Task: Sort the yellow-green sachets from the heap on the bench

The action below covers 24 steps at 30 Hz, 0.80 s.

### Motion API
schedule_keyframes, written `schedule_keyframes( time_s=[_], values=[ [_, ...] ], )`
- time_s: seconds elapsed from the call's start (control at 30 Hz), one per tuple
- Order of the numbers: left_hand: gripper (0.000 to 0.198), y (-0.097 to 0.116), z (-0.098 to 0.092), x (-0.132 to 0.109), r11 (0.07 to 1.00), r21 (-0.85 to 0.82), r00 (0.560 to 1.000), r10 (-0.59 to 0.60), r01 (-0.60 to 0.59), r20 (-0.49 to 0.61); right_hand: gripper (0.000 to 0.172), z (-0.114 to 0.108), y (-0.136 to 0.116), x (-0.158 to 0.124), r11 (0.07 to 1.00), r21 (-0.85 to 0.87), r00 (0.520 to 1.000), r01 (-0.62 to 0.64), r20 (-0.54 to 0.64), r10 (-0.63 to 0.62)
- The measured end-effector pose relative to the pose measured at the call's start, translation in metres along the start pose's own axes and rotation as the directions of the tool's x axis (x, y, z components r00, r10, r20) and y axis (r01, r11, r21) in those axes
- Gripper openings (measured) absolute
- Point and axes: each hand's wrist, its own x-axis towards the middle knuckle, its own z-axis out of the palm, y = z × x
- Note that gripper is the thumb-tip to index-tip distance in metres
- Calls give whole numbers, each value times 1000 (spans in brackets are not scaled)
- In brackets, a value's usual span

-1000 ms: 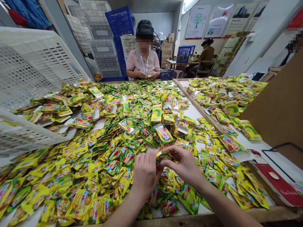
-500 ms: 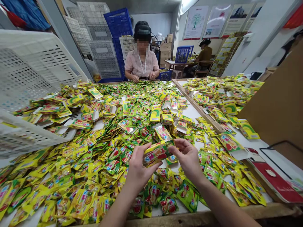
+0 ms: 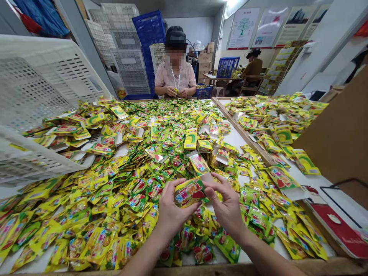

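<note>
My left hand (image 3: 169, 203) is closed around a small yellow and green candy box (image 3: 189, 192), thumb along its lower edge and fingers behind. The box lies on its side with "TWINS" lettering and red fruit facing me. At its right end a pale end flap (image 3: 206, 178) stands out. My right hand (image 3: 225, 201) pinches that end, its thumb and fingers on either side of the flap. Whether a sachet sits inside is hidden. Below and around my hands lie loose green sachets (image 3: 203, 251) and yellow sachets (image 3: 100, 245), with another candy box (image 3: 198, 163) just behind.
A tipped white crate (image 3: 54, 73) spills filled boxes on the left. A wooden divider (image 3: 244, 132) splits the table. At right are a cardboard panel (image 3: 336, 126) and a red case (image 3: 339, 226). Across the table sits a co-worker (image 3: 176, 76), hands together.
The right end of the box now shows its pale flap, where green wrapping showed before. My right fingers have shifted over that end. The co-worker's hands have come together.
</note>
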Motion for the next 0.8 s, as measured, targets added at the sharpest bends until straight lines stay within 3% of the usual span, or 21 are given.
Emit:
schedule_keyframes(
  time_s=[0.1, 0.27, 0.33, 0.43, 0.53, 0.7, 0.8],
  values=[
    [48, -1, 1, 0, 996, 80, 997, 51, -47, -55, 30, -2, -5, 3, 995, 31, 983, -90, 161, 84],
    [39, -1, 5, -2, 979, 153, 988, 146, -136, -57, 32, 1, -8, 7, 930, 169, 863, -325, 455, 219],
    [45, 0, 6, -3, 989, 109, 993, 108, -102, -45, 30, 3, -8, 7, 933, 171, 868, -317, 449, 212],
    [61, 3, 5, -3, 989, -137, 997, -40, 48, 58, 26, 3, -8, 7, 958, 162, 941, -238, 280, 187],
    [56, 7, 3, -1, 878, -410, 959, -162, 247, 232, 28, 4, -6, 8, 954, 217, 976, -206, 111, 186],
    [53, 9, 3, -1, 800, -415, 877, -272, 434, 395, 34, 5, -3, 9, 869, 351, 931, -350, 230, 283],
    [49, 8, 4, -3, 775, -443, 875, -286, 451, 392, 38, 3, -5, 10, 810, 389, 886, -438, 338, 317]
  ],
)
